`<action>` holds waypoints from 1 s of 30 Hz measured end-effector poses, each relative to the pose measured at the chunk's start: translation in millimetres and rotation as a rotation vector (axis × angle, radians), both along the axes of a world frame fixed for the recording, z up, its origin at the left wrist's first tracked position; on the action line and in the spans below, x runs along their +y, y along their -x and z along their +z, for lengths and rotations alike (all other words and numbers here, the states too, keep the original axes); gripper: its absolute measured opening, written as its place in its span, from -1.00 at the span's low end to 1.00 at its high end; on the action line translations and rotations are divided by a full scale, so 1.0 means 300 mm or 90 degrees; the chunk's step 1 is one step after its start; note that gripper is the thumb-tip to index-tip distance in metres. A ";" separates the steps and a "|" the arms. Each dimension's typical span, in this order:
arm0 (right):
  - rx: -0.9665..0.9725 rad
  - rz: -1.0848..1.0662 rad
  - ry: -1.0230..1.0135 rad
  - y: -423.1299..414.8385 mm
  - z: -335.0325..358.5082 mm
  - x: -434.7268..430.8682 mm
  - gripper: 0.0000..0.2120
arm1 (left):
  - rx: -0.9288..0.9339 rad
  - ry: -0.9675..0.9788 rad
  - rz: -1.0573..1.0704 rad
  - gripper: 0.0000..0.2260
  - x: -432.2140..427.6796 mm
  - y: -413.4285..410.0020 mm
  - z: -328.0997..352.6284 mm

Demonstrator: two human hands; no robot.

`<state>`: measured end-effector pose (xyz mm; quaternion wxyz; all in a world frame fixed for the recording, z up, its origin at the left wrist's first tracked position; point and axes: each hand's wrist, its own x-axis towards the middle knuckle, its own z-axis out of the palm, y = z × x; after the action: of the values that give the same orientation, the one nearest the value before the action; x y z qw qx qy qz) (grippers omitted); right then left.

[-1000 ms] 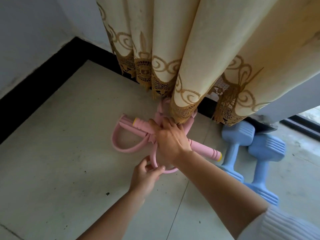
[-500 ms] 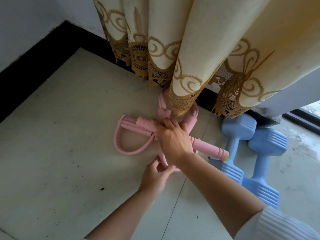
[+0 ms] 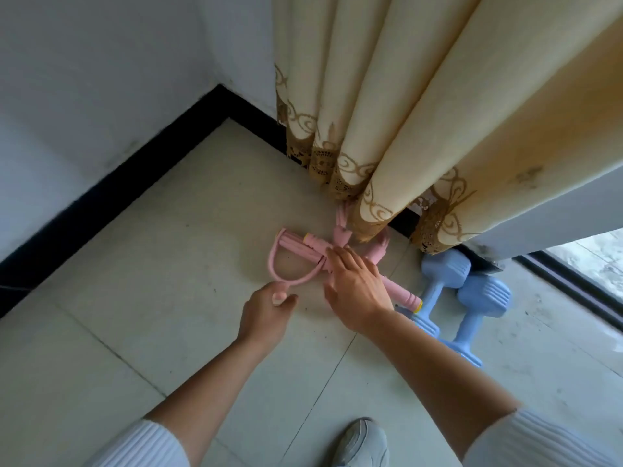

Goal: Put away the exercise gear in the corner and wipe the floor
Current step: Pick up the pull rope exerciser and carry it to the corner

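Observation:
A pink resistance puller [image 3: 296, 254] with loops and a foam bar lies on the tiled floor [image 3: 168, 264] by the corner, partly under the curtain hem. My right hand [image 3: 357, 291] lies flat over its middle, fingers spread and not gripping. Just below the left loop, my left hand [image 3: 266, 315] is curled, and a small pink piece shows between its thumb and forefinger. Two light blue dumbbells [image 3: 472, 308] lie side by side to the right of the puller, against the wall base.
A cream curtain [image 3: 404, 112] with brown lace trim hangs down to the floor over the gear. Black skirting [image 3: 111, 203] runs along both walls of the corner. A dark sliding-door track [image 3: 573, 291] is at the right. My grey shoe [image 3: 360, 443] stands at the bottom.
My view has pulled back and up. The right hand has gone from pressing on the puller's centre to lying open over it, and the left hand has shifted left to the side loop.

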<state>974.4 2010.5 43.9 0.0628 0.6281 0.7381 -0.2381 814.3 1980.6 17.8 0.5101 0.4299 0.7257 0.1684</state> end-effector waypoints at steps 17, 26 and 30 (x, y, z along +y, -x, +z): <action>0.044 0.143 0.081 0.449 1.600 -0.410 -0.46 | 0.252 -0.136 0.001 -0.65 -0.518 0.453 1.602; 0.034 0.379 0.051 0.537 1.973 -0.801 -0.47 | 0.381 -0.116 0.194 -0.62 -1.096 0.482 2.024; 0.041 0.482 0.028 0.513 2.058 -1.033 -0.43 | 0.422 -0.074 0.293 -0.61 -1.423 0.373 2.139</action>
<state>820.5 1700.6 661.4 0.1364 0.3015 0.9143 -0.2335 702.5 1553.6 659.5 0.1721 0.3154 0.9174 0.1710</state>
